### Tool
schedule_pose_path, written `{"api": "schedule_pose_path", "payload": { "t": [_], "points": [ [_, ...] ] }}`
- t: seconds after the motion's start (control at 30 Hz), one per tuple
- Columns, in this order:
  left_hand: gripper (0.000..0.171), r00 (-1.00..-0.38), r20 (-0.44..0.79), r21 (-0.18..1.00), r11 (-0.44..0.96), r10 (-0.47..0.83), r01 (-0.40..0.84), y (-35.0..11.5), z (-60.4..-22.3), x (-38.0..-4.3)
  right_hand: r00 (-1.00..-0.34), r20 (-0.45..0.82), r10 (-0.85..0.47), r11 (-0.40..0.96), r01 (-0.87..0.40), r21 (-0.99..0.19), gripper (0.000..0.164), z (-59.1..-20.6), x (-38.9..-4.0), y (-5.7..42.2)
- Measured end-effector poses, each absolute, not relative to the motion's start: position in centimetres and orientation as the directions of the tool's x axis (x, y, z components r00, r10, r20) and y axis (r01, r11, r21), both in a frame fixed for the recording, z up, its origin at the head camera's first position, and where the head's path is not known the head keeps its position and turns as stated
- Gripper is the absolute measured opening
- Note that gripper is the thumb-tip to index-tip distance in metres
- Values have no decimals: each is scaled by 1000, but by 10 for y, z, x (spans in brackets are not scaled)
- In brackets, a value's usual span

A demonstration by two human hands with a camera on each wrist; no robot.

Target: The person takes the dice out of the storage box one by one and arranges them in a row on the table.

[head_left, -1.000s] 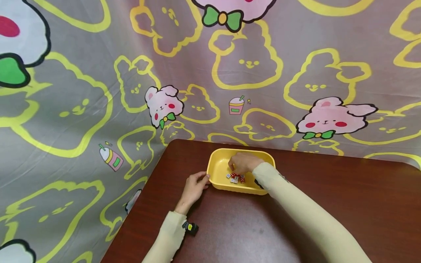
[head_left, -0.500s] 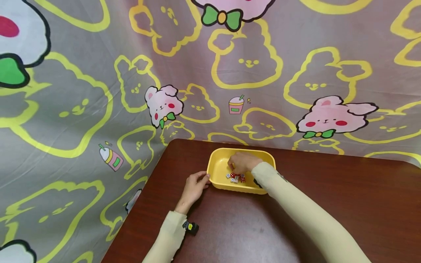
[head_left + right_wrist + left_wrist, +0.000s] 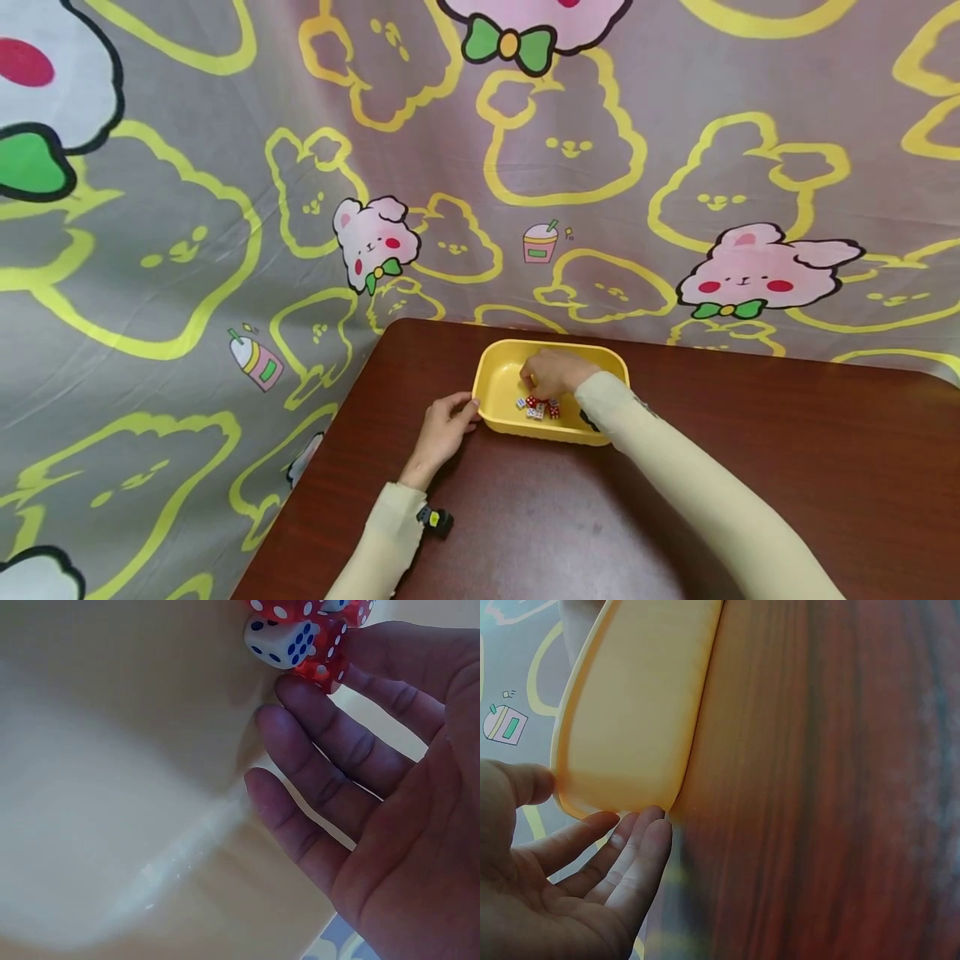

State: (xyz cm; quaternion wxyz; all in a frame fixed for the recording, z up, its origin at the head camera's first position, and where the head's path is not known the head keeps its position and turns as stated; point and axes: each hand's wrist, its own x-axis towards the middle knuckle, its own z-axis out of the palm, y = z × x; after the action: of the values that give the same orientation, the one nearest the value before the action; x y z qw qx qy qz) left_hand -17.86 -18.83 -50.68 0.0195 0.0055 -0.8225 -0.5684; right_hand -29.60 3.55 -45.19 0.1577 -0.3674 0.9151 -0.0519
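Toward the back of the table, a yellow plastic tub [image 3: 517, 427] holds several red and white dice [image 3: 537, 408], bunched near its front wall. My left hand [image 3: 442, 429] grips the tub's left end; in the left wrist view the thumb [image 3: 536, 784] touches the rim and the fingertips [image 3: 654, 825] meet the lower wall. Inside the tub, my right hand [image 3: 557, 372] is over the dice. Its thumb [image 3: 405, 649] and index finger pinch a red die [image 3: 328, 649], beside a white die [image 3: 279, 641] with blue pips. The index fingertip is hidden.
The tub stands on a dark reddish-brown table [image 3: 525, 517]. A grey cloth [image 3: 450, 250] printed with yellow outlines and rabbit heads hangs behind the table and along its left side. A small black device [image 3: 437, 521] is strapped to the left wrist.
Both hands, the tub and the dice stay practically where they were. Only a very slight shift of the head view shows.
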Motion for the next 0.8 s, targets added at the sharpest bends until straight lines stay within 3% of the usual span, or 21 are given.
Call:
{"api": "schedule_pose_path", "payload": {
  "t": [0.8],
  "points": [
    [35,-999,35,938,345,-32,22,-187,-507,-178,-675,-205,-708,703,-650,-287,8,-442,-297,42]
  ]
}}
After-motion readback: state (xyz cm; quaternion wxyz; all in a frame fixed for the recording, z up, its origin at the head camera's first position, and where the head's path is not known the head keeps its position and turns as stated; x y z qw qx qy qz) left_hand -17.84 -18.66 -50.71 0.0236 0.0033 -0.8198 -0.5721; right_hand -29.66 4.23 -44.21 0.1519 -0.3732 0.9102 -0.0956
